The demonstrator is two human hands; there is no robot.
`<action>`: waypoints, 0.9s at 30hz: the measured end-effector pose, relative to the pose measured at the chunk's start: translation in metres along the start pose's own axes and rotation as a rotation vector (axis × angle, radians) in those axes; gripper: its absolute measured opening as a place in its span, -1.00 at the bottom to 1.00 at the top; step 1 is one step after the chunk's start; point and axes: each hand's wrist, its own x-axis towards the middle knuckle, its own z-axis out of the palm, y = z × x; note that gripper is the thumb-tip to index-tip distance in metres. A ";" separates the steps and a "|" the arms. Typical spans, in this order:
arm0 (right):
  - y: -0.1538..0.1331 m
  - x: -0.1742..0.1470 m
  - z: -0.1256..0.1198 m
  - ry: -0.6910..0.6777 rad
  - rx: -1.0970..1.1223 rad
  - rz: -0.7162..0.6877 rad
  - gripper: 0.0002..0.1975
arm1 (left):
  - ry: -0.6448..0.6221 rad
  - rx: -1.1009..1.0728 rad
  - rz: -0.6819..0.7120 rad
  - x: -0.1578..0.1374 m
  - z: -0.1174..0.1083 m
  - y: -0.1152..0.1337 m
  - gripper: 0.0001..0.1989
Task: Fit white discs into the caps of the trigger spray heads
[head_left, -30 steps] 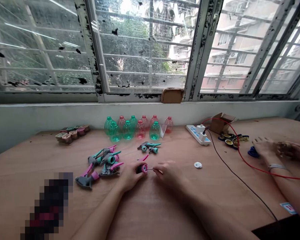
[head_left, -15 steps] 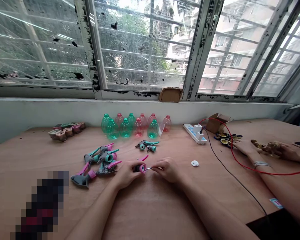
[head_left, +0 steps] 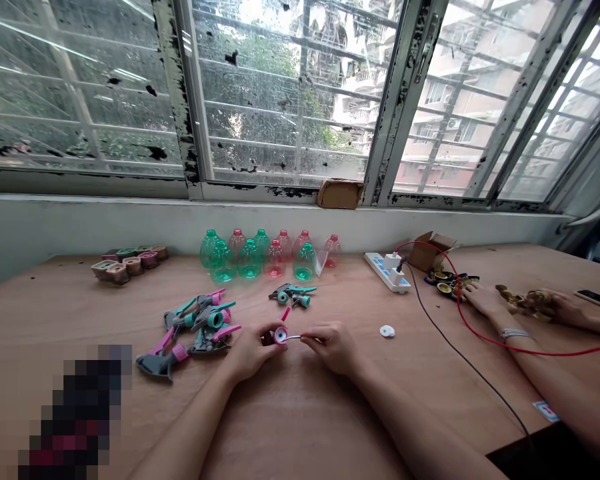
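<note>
At the brown wooden bench, my left grip clasps a plastic spray head with pink lever and round pink collar, while my right grip pinches a slim silver-coloured tool, its tip at the collar's edge.

Left fingers grip a pink-ringed spray head; right fingers pinch a thin tool.

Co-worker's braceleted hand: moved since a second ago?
Yes, leftward in view: the braceleted hand is now nearer the power strip, at the dark and gold parts.
</note>
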 end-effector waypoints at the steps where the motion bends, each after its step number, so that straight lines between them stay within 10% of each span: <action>1: -0.002 0.000 0.000 0.019 -0.058 -0.003 -0.74 | 0.011 -0.001 0.004 0.000 0.000 0.001 -0.70; 7: -0.015 -0.001 -0.002 0.002 -0.262 -0.039 -0.70 | 0.036 0.000 -0.004 0.000 0.001 0.004 -0.72; 27: -0.011 0.003 0.011 0.075 0.222 0.103 -0.70 | 0.003 -0.078 0.001 0.001 0.005 0.000 -0.69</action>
